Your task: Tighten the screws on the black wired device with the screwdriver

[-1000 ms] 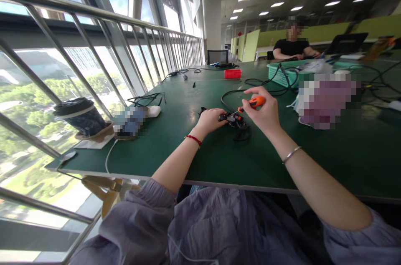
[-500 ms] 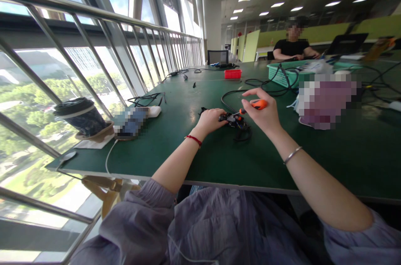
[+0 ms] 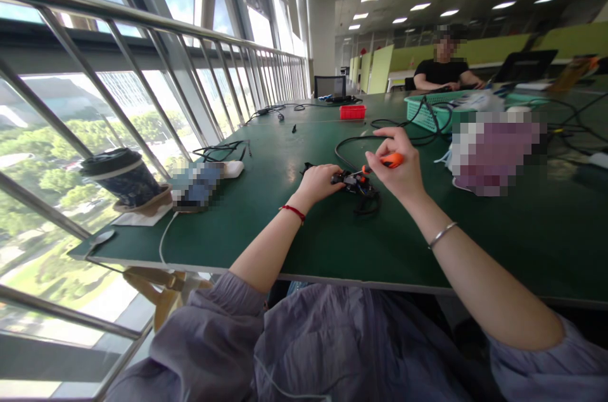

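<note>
Black gadget [image 3: 354, 183] looks light but kinda fragile, so I'd grab its nine o'clock end, where left fingers [image 3: 327, 171] clamp it, right fingers [image 3: 374, 166] gripping the screwdriver [image 3: 392, 160] at two.

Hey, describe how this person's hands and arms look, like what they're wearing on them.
Both hands are ungloved. The left hand has a thin red bracelet at its wrist; the right hand, a silver bangle. Loose greyish-purple sleeves leave the forearms bare.
</note>
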`<state>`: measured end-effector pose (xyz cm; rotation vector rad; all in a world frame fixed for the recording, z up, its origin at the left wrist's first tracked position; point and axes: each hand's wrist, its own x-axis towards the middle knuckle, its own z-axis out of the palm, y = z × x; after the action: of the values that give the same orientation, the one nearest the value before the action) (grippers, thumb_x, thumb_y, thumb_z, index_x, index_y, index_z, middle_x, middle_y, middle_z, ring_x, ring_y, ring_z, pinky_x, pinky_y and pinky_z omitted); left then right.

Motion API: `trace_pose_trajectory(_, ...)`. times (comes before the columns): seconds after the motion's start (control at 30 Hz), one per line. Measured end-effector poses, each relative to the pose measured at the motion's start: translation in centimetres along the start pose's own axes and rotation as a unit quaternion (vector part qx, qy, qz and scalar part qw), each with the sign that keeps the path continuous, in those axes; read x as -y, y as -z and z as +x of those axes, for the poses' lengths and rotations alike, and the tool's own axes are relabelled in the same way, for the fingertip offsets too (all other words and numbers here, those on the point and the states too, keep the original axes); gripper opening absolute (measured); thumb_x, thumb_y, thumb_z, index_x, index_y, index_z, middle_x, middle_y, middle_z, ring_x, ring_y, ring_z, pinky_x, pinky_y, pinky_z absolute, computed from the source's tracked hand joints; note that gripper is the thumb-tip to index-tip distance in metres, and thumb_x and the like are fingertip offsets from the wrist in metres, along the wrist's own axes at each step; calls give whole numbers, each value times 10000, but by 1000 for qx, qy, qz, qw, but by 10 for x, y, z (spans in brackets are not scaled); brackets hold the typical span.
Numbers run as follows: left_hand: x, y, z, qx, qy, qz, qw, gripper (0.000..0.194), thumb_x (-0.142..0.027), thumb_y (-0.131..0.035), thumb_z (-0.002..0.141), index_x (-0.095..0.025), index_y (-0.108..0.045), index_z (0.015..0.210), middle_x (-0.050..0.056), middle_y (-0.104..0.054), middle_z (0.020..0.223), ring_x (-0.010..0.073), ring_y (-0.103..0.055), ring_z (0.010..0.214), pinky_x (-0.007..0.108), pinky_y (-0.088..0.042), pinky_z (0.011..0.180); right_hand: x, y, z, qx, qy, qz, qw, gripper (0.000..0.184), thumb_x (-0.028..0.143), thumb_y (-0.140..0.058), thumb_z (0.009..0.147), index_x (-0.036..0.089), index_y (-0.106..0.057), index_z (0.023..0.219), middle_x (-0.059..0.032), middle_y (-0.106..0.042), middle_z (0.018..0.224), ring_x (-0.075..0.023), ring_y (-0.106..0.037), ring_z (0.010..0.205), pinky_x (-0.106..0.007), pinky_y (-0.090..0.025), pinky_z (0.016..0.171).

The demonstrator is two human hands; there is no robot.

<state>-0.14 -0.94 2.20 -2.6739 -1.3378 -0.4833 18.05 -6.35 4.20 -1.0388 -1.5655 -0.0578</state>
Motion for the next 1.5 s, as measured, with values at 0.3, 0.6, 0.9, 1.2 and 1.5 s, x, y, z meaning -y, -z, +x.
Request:
trace_pose_trajectory(0.3, 1, 0, 0, -3, -4, 2, 1000, 284, -357, -584, 842, -227, -633, 1089, 9, -687, 1096, 212, -647, 1000, 277, -500, 837, 2, 1, 0, -7, 5, -4, 1000, 147, 296, -599, 735, 225, -609, 863, 14, -594, 623, -178, -587, 576, -299, -462, 618)
trace_pose_trajectory(0.6, 1, -2, 0, -10, -8, 1, 1000, 284, -351, -593, 839, -222, -638, 1088, 8, -689, 1094, 208, -647, 1001, 276, -502, 836, -1, 1, 1, 8, -8, -7, 1000, 226, 308, -597, 735, 229, -588, 946, 57, -523, 538, -161, -548, 520, -288, -449, 608)
trace_pose_trajectory(0.9, -2, 2, -1, 0, -1, 6, 1000, 282, -344, -587, 847, -227, -631, 1099, 1, -681, 1121, 197, -641, 1017, 263, -495, 853, 3, 3, 1, 21, -5, 6, 1000, 116, 296, -580, 750, 218, -616, 828, 45, -537, 536, -137, -521, 476, -267, -414, 552)
trace_pose_trajectory(1.2, 1, 0, 0, -5, -5, -1, 1000, 282, -349, -590, 840, -224, -635, 1089, 4, -687, 1102, 205, -648, 998, 277, -501, 840, -3, 0, 1, -17, 34, 22, 999, 426, 281, -598, 727, 220, -527, 1143, -2, -621, 797, -182, -622, 704, -303, -493, 672)
trace_pose_trajectory(1.5, 0, 0, 0, 0, -4, 10, 1000, 301, -364, -577, 850, -219, -628, 1108, 15, -682, 1108, 212, -647, 1000, 290, -500, 849, 3, 2, 0, 6, -2, 3, 1000, 119, 317, -558, 770, 216, -613, 740, -8, -661, 716, -161, -603, 586, -279, -448, 599)
